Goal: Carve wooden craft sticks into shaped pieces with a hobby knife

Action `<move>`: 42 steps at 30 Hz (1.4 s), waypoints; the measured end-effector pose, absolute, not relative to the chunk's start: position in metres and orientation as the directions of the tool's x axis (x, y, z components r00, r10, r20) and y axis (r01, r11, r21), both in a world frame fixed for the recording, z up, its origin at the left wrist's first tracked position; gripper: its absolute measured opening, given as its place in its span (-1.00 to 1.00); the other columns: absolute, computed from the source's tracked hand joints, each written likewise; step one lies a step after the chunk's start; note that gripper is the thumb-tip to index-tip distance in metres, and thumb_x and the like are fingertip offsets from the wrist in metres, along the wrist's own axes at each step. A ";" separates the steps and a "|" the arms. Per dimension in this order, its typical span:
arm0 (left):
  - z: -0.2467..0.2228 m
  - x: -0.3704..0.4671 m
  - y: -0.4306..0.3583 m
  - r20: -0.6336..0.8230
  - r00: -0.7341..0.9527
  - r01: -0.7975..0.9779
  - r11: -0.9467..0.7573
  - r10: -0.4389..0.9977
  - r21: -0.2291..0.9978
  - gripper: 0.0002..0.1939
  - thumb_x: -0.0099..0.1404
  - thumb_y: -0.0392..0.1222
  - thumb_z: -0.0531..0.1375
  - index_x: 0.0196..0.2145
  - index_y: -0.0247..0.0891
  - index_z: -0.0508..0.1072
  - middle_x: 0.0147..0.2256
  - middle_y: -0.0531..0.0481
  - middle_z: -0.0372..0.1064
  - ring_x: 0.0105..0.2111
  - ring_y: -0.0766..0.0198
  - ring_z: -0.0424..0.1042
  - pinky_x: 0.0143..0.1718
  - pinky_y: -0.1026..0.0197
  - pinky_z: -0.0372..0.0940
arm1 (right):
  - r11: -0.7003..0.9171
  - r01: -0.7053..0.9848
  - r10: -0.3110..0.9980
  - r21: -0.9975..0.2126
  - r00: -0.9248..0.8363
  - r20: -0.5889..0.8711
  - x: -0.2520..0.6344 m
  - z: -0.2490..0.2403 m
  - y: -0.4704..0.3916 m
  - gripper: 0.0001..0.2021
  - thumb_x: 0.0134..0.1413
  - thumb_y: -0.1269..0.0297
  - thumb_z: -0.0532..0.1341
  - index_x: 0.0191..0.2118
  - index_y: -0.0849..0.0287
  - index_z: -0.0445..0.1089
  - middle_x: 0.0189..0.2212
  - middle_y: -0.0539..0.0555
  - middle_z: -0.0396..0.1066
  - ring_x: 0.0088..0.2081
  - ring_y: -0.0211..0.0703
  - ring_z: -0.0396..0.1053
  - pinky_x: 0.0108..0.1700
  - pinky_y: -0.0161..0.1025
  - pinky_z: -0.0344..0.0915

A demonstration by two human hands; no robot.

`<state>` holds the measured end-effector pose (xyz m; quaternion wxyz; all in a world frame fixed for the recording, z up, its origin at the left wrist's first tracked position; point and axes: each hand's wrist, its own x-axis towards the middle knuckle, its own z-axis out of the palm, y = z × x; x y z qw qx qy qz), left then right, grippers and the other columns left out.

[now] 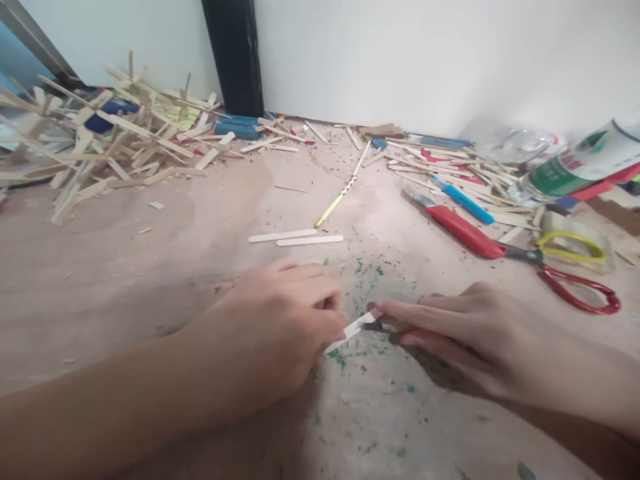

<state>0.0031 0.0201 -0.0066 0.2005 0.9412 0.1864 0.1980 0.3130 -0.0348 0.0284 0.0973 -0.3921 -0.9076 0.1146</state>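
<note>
A pale flat wooden stick point(354, 327) lies slantwise between the hands, low over the table. My left hand point(290, 320) is closed on its lower left end, thumb and fingers pressed together. My right hand point(450, 327) is closed round a small tool whose dark tip point(373, 327) touches or nearly touches the stick; most of the tool is hidden by the fingers. One right finger reaches the stick's upper end. Just beyond my left hand, two whole sticks point(310, 240) lie side by side near a yellow patterned pencil point(330, 209).
Green shavings dot the tabletop point(200, 267) around the hands. A heap of joined sticks point(125, 133) stands back left. On the right lie loose sticks, a blue pen point(465, 201), a red-handled cutter point(465, 232), scissors point(580, 287) and a labelled bottle point(575, 167). A white wall rises behind.
</note>
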 end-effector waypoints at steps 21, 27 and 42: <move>-0.013 0.002 0.022 0.356 0.861 0.205 -0.888 0.364 0.412 -0.69 0.57 -0.52 0.12 -0.18 -0.29 0.63 -0.15 -0.09 0.57 -0.16 0.09 0.48 -0.10 0.00 0.31 | 0.651 0.582 0.709 -0.487 -0.696 0.115 0.315 0.024 -0.030 -0.55 0.83 0.19 0.05 0.16 0.21 0.72 -0.07 0.24 0.81 -0.24 -0.06 0.80 -0.39 -0.28 0.59; -0.004 0.001 0.018 0.337 0.884 0.219 -0.923 0.325 0.316 -0.69 0.55 -0.52 0.11 -0.20 -0.31 0.63 -0.22 -0.10 0.48 -0.21 0.06 0.40 -0.14 -0.07 0.23 | 0.687 0.577 0.683 -0.443 -0.720 0.123 0.311 0.022 -0.030 -0.49 0.84 0.19 -0.01 0.12 0.22 0.71 -0.19 0.21 0.79 -0.35 -0.08 0.76 -0.51 -0.23 0.51; -0.001 0.007 0.016 0.294 0.903 0.211 -0.920 0.313 0.330 -0.57 0.64 -0.49 0.10 -0.37 -0.26 0.57 -0.24 -0.05 0.44 -0.24 0.09 0.31 -0.15 -0.11 0.13 | 0.678 0.617 0.721 -0.399 -0.664 0.198 0.310 0.005 -0.053 -0.71 0.73 0.38 0.16 0.35 0.12 0.51 -0.40 -0.09 0.52 -0.56 -0.24 0.41 -0.55 -0.13 0.22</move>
